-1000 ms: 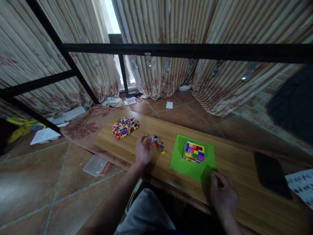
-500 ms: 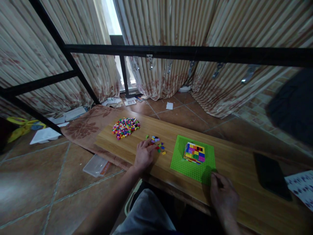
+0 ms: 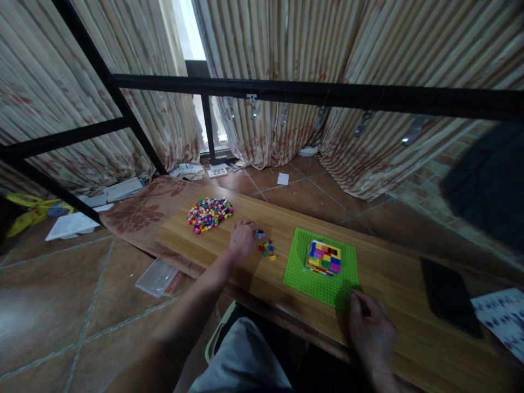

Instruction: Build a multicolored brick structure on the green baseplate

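My left hand [image 3: 243, 238] is lowered to the wooden board at the left edge of a small group of loose toy bricks [image 3: 268, 248]. Its fingers are bent together and pointing down, and whatever is under the fingertips is hidden. My right hand [image 3: 373, 326] rests closed at the near right corner of a green baseplate [image 3: 295, 273], thumb against curled fingers. What it pinches, if anything, cannot be made out. On the baseplate stands a block of multicoloured building bricks [image 3: 324, 257] with a patchwork top and a dark opening near its far side.
A heap of small coloured bricks [image 3: 209, 214] lies toward the board's left end. To the right are a dark flat tablet-like object [image 3: 449, 295] and a printed sheet [image 3: 501, 319]. A clear plastic box [image 3: 158, 277] sits on the floor. A black metal bar [image 3: 286, 87] crosses beyond the board.
My left hand has shifted slightly away from me and to the left, uncovering red and green bricks and covering the spot where a lone green brick lay. My right hand stays at the baseplate corner.
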`<state>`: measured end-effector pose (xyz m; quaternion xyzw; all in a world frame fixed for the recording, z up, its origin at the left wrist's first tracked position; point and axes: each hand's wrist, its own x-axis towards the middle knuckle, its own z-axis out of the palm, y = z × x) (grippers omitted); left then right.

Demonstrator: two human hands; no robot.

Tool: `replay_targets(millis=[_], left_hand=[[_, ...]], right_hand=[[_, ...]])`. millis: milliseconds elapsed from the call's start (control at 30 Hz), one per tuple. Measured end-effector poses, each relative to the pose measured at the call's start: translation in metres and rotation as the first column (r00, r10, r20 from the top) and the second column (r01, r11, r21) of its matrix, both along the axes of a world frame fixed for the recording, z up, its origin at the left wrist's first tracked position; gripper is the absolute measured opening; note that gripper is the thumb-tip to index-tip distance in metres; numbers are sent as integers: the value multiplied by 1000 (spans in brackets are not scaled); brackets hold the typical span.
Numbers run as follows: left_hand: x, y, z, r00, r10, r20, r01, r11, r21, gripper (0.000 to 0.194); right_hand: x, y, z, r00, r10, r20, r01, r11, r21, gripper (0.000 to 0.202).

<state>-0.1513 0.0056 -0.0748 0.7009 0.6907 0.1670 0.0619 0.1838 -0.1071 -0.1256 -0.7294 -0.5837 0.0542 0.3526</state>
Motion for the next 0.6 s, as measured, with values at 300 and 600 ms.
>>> replay_targets(millis=[300, 600], left_hand=[[2, -4, 7, 999, 27, -34, -29, 999, -42, 18], [34, -20, 27, 947, -179, 268, 120, 968, 222, 20]], right_hand=[[-3, -1, 0, 999, 13, -30, -12, 999, 34, 48], [-7, 1, 2, 999, 29, -43, -25, 996, 87, 44]])
